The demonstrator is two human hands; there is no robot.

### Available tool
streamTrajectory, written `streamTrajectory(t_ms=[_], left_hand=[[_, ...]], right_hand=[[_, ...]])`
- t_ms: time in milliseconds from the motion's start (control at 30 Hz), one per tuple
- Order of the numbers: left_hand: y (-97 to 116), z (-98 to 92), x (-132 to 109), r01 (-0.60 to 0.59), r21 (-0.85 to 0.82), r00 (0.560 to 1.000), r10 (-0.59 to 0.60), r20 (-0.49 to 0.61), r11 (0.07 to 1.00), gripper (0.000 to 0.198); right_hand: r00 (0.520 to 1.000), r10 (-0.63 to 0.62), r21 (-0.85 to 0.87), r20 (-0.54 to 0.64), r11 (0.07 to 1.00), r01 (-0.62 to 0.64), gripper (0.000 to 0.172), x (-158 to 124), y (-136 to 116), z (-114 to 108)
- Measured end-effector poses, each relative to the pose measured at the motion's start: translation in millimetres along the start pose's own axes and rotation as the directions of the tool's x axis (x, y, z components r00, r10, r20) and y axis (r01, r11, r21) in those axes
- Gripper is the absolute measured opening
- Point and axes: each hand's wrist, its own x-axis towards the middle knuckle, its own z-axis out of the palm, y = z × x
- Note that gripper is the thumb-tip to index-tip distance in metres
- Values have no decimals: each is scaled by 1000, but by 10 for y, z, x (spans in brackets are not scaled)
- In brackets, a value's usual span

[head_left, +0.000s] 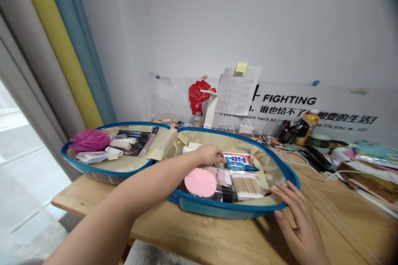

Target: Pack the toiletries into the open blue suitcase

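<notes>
Left hand: Your left hand [209, 155] is above the right half of the bag, with the fingers half curled. The fingertips [221, 158] are just beside a box with a blue and red label [238, 159]. I cannot tell if this hand grips anything.

Right hand: Your right hand [298, 225] is open, with the fingers spread. The fingertips [275, 191] touch the near right part of the bag's rim.

Bag: The open toiletry bag with a blue rim [231, 207] lies on the wooden table [202, 236]. It is opened flat in two halves, left and right, with beige lining.

Right half: Near your left hand there are a round pink puff [200, 182], a pack of cotton swabs [247, 186] and a small blue item [242, 166]. They lie between your two hands.

Left half: Here you have a pink bath sponge [90, 140], white tubes [120, 145] and a black flat package [137, 143].

Far side of table: There are a bottle with a yellow label [307, 127] and white cables [298, 159], to the right of the bag.

Wall: A paper sheet [238, 91] and a poster with the word "FIGHTING" [289, 100] are fixed behind the table.
</notes>
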Motion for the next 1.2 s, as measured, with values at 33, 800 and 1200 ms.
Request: streamTrajectory(t_ms=[33,800,1200], left_hand=[[1,-23,11,16,-50,1000,-17,-15,999,23],[-106,-31,73,-89,-389,995,69,-66,917,20],[39,204,27,-290,164,957,280,81,943,21]], right_hand=[[1000,0,-2,3,1000,0,34,-1,3,0],[1000,17,5,3,1000,-17,34,-10,22,6],[1000,-24,-26,8,999,24,33,10,-3,-17]])
